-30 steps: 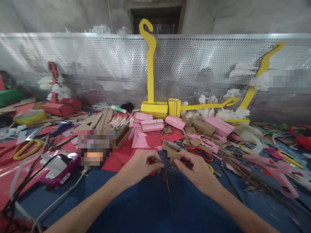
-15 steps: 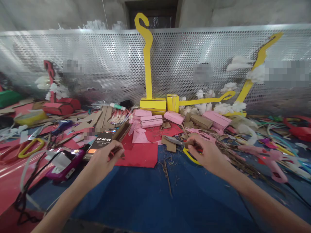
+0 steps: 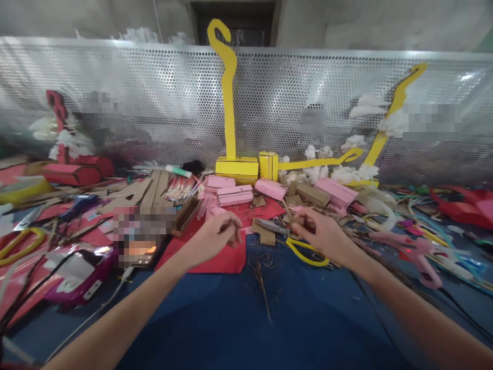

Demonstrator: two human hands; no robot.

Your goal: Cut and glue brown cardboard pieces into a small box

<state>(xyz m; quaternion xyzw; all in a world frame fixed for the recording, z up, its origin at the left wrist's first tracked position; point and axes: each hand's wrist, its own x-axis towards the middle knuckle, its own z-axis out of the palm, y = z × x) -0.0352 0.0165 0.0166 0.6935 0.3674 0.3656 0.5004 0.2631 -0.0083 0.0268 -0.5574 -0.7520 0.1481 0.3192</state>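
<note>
My left hand (image 3: 216,237) hangs over the red paper (image 3: 227,259) with its fingers curled; whatever they may hold is hidden. To the right, my right hand (image 3: 323,234) has thumb and fingers closed on what looks like a small brown piece of cardboard (image 3: 297,221). Just below that hand lies a pair of scissors with yellow handles (image 3: 304,253), blades pointing left over a flat cardboard scrap (image 3: 266,236). Beyond the hands sit several pink paper-covered boxes (image 3: 234,195) and a long open cardboard box (image 3: 189,213).
At the left are a phone (image 3: 143,251), a purple device (image 3: 77,288) and cables. A pink glue gun (image 3: 418,252) lies right, among twigs and tubes. Yellow hook-topped pieces (image 3: 229,113) stand before a perforated metal panel (image 3: 162,103). A twig (image 3: 264,293) rests on the blue tabletop (image 3: 215,329).
My left hand has moved right, from beside the phone to above the red paper. More of the scissors' yellow handles shows below my right hand. The view has turned slightly right.
</note>
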